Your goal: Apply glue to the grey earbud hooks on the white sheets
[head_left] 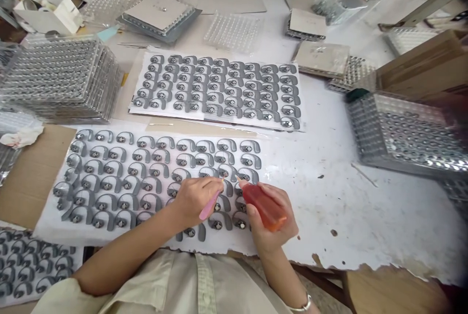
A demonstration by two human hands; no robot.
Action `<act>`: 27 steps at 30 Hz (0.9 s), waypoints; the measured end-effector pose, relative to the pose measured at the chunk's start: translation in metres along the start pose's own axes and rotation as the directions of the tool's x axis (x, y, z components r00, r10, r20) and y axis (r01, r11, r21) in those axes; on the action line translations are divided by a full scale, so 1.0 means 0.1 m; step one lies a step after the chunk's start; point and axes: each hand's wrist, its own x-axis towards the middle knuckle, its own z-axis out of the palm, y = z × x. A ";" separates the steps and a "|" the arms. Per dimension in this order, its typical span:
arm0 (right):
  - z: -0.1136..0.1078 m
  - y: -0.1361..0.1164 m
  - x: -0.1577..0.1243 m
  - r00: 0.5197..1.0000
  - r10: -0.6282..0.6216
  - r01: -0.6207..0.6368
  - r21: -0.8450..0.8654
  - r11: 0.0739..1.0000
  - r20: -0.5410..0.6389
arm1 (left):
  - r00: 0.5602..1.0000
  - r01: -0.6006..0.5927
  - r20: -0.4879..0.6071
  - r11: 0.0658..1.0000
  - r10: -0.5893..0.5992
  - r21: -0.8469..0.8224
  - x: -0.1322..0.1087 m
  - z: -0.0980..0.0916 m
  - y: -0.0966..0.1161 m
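Observation:
My left hand (195, 197) is closed around a thin pink stick (211, 204), tip pointing at a grey hook-shaped part (226, 173) on the near white sheet (51, 224). My right hand (272, 214) grips a small orange-red squeeze bottle (263, 204), its nozzle aimed at the same spot. Rows of grey hook-shaped parts with round metal centres (146, 172) cover this sheet. Some parts under my hands are hidden.
A second sheet of the same parts (219, 89) lies further back. Stacks of clear blister trays (58, 77) stand at the left, another tray stack (405, 133) at the right. Cardboard pieces (321, 58), a tape dispenser (47, 11), a third sheet (29, 265) at bottom left.

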 end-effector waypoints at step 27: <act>0.11 0.02 0.04 0.997 -0.070 0.074 -0.092 0.993 0.045 | 0.999 0.025 0.040 1.000 -0.025 0.003 -0.07 0.03 -0.02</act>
